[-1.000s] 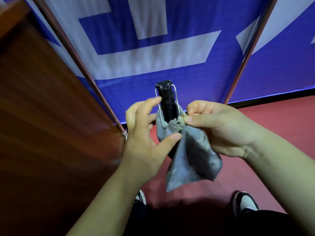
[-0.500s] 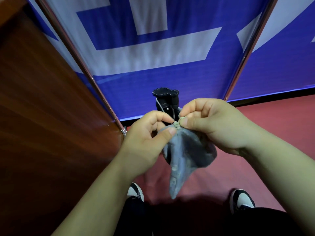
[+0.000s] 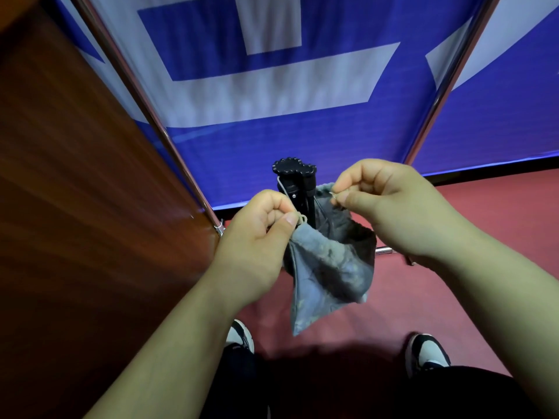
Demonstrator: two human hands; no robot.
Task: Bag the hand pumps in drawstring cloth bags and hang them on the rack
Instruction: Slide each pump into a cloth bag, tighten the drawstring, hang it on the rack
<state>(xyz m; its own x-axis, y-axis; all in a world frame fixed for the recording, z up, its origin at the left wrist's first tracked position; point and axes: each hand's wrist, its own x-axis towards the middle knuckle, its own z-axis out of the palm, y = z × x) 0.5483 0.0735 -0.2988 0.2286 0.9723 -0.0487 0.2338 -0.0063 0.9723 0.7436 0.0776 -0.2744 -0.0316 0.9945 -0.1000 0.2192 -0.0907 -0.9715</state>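
A grey drawstring cloth bag [image 3: 329, 267] hangs in mid-air between my hands. A black hand pump [image 3: 295, 182] stands in it, its top sticking out of the bag's mouth. My left hand [image 3: 257, 246] pinches the knotted drawstring at the bag's left rim. My right hand [image 3: 390, 207] pinches the drawstring at the right rim. The bag's mouth is stretched between the two hands. The pump's lower part is hidden inside the cloth.
A brown wooden surface [image 3: 75, 207] fills the left side. Behind stands a blue and white banner [image 3: 272, 86] on metal poles [image 3: 145, 110]. The floor [image 3: 469, 237] is red. My two shoes [image 3: 426, 355] show below.
My hands have drawn apart, each pulling a drawstring end sideways. The bag's mouth, bunched half a second ago, now spreads wider between them.
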